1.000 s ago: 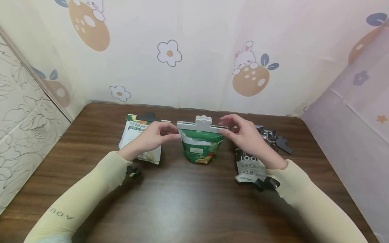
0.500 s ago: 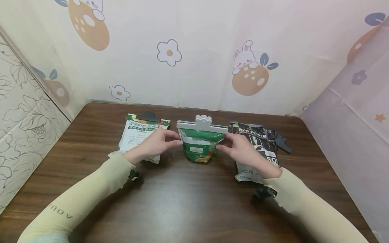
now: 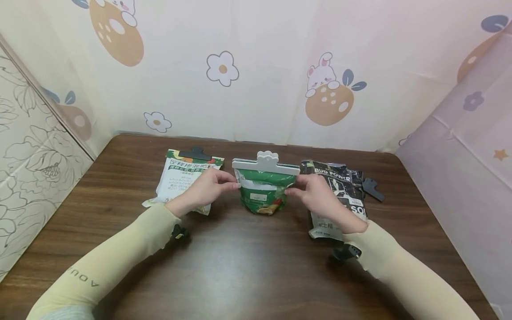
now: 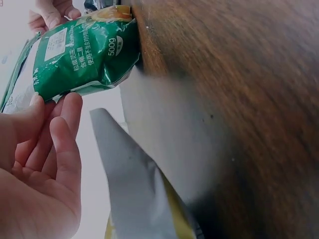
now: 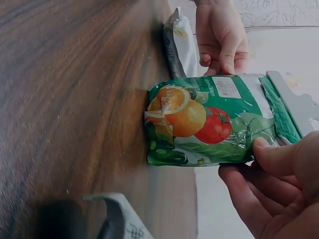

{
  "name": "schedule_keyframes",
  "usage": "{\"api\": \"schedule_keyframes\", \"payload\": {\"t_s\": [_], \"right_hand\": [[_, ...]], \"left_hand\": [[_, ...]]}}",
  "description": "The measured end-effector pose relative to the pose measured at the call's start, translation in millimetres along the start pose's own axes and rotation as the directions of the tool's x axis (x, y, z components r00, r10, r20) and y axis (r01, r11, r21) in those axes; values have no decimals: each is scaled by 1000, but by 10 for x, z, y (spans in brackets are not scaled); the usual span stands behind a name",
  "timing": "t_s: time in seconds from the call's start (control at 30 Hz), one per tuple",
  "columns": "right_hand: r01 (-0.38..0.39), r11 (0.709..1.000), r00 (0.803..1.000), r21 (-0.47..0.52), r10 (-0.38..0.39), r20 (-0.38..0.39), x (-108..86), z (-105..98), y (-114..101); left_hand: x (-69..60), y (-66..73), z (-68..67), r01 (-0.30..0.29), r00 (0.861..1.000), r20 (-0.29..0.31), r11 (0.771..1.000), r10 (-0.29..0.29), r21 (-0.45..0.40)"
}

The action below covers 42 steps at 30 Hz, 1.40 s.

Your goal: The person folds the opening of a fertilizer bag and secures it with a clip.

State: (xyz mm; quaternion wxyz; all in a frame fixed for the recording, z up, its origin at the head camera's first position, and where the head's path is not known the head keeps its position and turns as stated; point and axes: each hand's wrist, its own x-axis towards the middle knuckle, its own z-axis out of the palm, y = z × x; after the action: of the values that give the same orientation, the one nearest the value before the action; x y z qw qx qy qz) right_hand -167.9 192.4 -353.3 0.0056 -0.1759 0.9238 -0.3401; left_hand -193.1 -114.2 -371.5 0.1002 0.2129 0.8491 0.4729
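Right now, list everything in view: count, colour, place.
Green bag: one, green, upright between the hands
Pale clip: one, whitish grey, across its top
White bag: one, white and green, lying left
Black bag: one, black and grey, lying right
Dark clips: two, black-grey, on the white bag's top and at the black bag's right edge
Table: one, brown, underneath
Printed backdrop: one, pale, behind
Sleeves: two, pale yellow
Hands: two, bare, pinching the green bag's sides

White bag (image 3: pixel 180 178), black bag (image 3: pixel 342 182) partly hidden behind hands (image 3: pixel 205 188) (image 3: pixel 318 195)
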Motion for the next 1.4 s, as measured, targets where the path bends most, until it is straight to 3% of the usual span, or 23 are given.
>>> {"api": "schedule_keyframes", "payload": {"t_s": [0.3,0.47,0.7,1.0,1.4], "right_hand": [[-54,997,999,50,53,7,2,17,35],[-139,982,990,124,133,53,-6,19,37],[-304,900,953,312,280,118,-7,59,32],[-351,822,936,448,314,158,56,134,62],[-412,776,911,478,342,231,107,208,84]], "left_hand": [[1,-10,3,14,1000,2,1000,-14,-26],[13,-24,35,33,999,-23,998,-34,-47],[25,-4,73,71,997,-11,995,-72,-73],[95,-23,113,117,992,-37,992,-119,-42],[194,-102,155,157,987,-16,987,-157,17]]}}
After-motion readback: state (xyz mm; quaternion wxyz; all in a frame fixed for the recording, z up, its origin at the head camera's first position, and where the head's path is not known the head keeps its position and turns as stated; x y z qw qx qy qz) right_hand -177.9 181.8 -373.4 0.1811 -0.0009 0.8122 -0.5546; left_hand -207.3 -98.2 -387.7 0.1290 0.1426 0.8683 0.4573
